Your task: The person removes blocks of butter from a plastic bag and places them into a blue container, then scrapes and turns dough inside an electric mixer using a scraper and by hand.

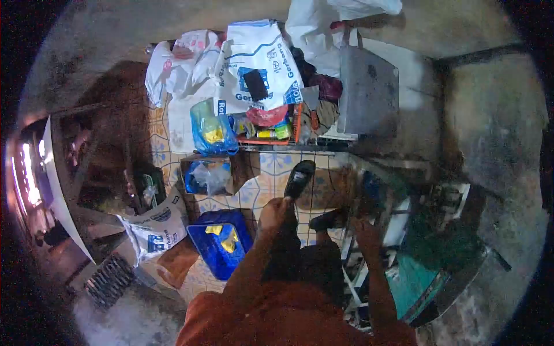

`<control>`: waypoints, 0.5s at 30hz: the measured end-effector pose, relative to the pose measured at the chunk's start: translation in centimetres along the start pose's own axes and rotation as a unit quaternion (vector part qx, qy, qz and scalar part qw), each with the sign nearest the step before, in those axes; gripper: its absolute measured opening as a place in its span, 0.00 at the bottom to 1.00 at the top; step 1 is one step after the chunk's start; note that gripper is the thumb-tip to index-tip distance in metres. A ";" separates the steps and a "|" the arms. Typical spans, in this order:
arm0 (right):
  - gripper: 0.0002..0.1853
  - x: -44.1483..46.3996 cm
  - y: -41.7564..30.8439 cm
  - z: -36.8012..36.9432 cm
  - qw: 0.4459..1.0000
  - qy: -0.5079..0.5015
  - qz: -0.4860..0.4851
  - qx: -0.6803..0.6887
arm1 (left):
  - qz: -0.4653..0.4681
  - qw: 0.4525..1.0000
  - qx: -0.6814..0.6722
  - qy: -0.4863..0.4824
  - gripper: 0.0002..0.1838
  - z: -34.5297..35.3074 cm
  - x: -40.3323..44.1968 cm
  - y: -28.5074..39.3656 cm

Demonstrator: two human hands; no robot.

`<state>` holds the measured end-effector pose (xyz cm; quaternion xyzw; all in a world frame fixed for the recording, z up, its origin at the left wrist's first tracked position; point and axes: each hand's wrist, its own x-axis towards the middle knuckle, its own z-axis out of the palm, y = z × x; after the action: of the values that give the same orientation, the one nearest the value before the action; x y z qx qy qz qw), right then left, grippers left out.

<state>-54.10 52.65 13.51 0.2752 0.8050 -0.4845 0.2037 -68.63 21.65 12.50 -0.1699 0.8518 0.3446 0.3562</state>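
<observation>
My left hand point(274, 214) hangs over my left leg, its fingers curled in; whether anything is inside them is hidden. Just beyond it shows my dark shoe point(301, 177) on the tiled floor. My right hand point(366, 233) is in shadow beside a pale metal frame point(347, 245); its fingers are too dark to read, and I cannot tell if it touches the frame. Left of my legs stands a blue plastic bin point(249, 228) with yellow pieces point(229, 242) in it.
A white flour sack point(283, 69) with a dark phone-like object point(255, 85) on it lies ahead, above an orange crate point(298, 121). A cardboard box point(225, 187) and another sack point(158, 230) stand left. Green material point(412, 279) lies at right, a grey panel point(369, 92) behind.
</observation>
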 end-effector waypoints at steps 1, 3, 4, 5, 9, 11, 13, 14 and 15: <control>0.23 5.0 -4.7 0.9 0.967 -0.086 -0.048 -0.233 | -0.012 0.998 0.002 0.055 0.27 0.2 1.6 -5.0; 0.22 13.4 -2.8 6.4 0.979 -0.014 -0.055 -0.196 | -0.015 0.995 0.040 0.086 0.21 1.5 3.3 -15.7; 0.21 18.5 -1.4 8.1 0.982 -0.061 -0.051 -0.169 | -0.080 0.990 -0.013 0.113 0.21 0.0 1.9 -14.9; 0.20 23.6 0.1 10.1 0.983 -0.108 -0.045 -0.141 | -0.130 0.985 -0.014 0.110 0.21 1.2 1.0 -19.5; 0.22 40.7 3.6 19.5 0.968 -0.052 -0.069 -0.237 | -0.121 0.982 -0.095 0.107 0.19 10.7 -7.9 -42.5; 0.24 41.7 -5.5 21.0 0.942 0.052 0.014 -0.333 | -0.173 0.982 -0.075 0.020 0.19 9.3 -12.0 -40.6; 0.29 44.7 -7.2 22.6 0.922 0.073 0.035 -0.378 | -0.280 0.929 -0.235 0.062 0.18 12.9 -16.2 -45.3; 0.30 45.5 -7.3 23.3 0.904 0.088 0.045 -0.416 | -0.312 0.921 -0.225 0.062 0.16 13.6 -17.7 -45.3; 0.30 49.6 -2.0 23.7 0.944 0.090 -0.021 -0.318 | -0.240 0.947 -0.203 0.071 0.13 14.2 -19.0 -45.6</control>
<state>-91.89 42.92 -25.28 0.2210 0.9379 -0.1806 0.1972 -24.28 0.41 -2.21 -0.4620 0.7212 0.4011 0.3248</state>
